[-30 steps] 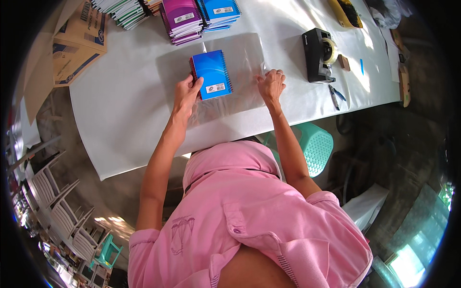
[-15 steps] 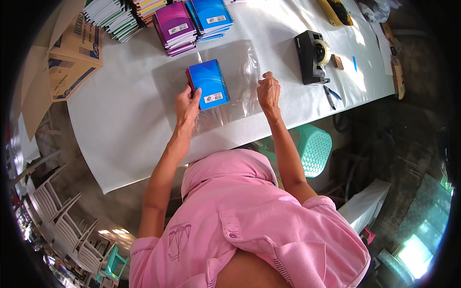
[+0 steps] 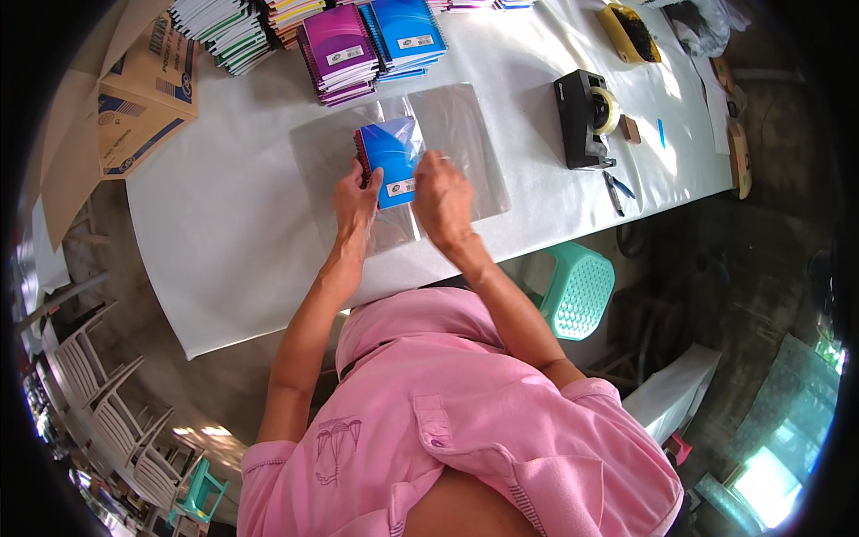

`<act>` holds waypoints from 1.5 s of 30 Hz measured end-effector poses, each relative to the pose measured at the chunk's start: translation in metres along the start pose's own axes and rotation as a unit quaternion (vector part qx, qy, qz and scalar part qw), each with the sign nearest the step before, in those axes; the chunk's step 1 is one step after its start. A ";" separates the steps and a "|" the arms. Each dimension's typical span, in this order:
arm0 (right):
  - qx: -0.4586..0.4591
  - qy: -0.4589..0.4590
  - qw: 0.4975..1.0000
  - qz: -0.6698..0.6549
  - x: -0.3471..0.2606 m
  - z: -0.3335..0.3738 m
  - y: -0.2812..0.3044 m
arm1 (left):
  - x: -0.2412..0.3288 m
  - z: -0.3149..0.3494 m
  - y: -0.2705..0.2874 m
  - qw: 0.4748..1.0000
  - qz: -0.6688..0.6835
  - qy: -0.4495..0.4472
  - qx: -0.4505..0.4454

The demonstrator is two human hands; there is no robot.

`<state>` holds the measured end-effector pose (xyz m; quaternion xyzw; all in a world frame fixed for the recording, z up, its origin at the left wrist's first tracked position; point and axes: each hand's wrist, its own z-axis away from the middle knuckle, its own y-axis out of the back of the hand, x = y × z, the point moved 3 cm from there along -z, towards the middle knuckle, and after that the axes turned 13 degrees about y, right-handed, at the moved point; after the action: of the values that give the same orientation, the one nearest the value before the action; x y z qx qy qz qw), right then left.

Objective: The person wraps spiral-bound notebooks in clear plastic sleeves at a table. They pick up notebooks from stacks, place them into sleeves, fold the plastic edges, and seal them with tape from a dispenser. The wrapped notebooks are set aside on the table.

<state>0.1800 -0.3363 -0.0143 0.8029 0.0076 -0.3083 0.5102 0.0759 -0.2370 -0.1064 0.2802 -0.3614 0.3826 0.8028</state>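
Observation:
A blue spiral notebook (image 3: 386, 161) lies on clear plastic sheets (image 3: 474, 134), with a red edge showing along its left side. My left hand (image 3: 358, 192) grips that left edge, its thumb on the cover. Over the notebook's right side, my right hand (image 3: 443, 197) is closed, slightly blurred, and hides the spiral edge. It appears to pinch a clear plastic sheet, whose glare crosses the upper right of the cover; its fingertips are partly hidden.
Beyond the sheets stand stacks of purple notebooks (image 3: 340, 54) and blue notebooks (image 3: 407, 36). A cardboard box (image 3: 143, 112) is at the left. On the right are a black tape dispenser (image 3: 577, 121), a brown block (image 3: 631, 131), pliers (image 3: 616, 192) and a yellow container (image 3: 629, 34).
My right hand has moved left from beside the notebook to over its right side. Plastic glare now covers part of the cover. My left hand keeps its grip.

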 end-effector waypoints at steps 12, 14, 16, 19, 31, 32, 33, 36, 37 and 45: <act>-0.069 -0.071 0.971 -0.219 0.023 -0.013 -0.027 | 0.019 0.018 -0.002 0.999 0.028 0.006 -0.023; -0.085 -0.073 0.970 -0.217 0.022 -0.014 -0.025 | 0.021 0.019 -0.003 1.000 0.003 0.022 -0.008; -0.090 -0.061 0.972 -0.206 0.023 -0.015 -0.025 | 0.023 0.021 -0.007 0.999 0.030 0.024 -0.009; -0.091 -0.033 0.975 -0.200 0.025 -0.016 -0.026 | 0.019 0.022 -0.010 0.997 0.078 -0.004 0.001; 0.080 -0.022 0.995 0.054 0.172 0.013 0.049 | 0.007 0.010 -0.005 0.998 0.047 0.013 0.037; 0.064 0.068 0.995 -0.044 0.149 0.015 0.041 | 0.004 0.012 -0.004 0.998 0.037 0.023 0.042; 0.051 0.151 0.978 -0.137 0.120 0.015 0.029 | 0.006 0.014 -0.006 0.999 0.019 0.026 0.039; -0.090 0.280 0.940 -0.173 0.077 -0.008 0.002 | 0.013 0.018 -0.006 0.999 -0.015 0.015 0.037; -0.050 0.216 0.954 -0.203 0.098 -0.026 -0.010 | 0.014 0.018 -0.006 0.999 -0.012 0.003 0.036; -0.097 0.277 0.955 -0.039 0.108 -0.111 0.007 | 0.001 0.014 -0.003 0.999 -0.011 -0.006 0.048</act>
<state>0.3238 -0.2813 -0.0309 0.8023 0.2100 -0.0908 0.5514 0.0733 -0.2481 -0.0982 0.3246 -0.3448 0.3891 0.7901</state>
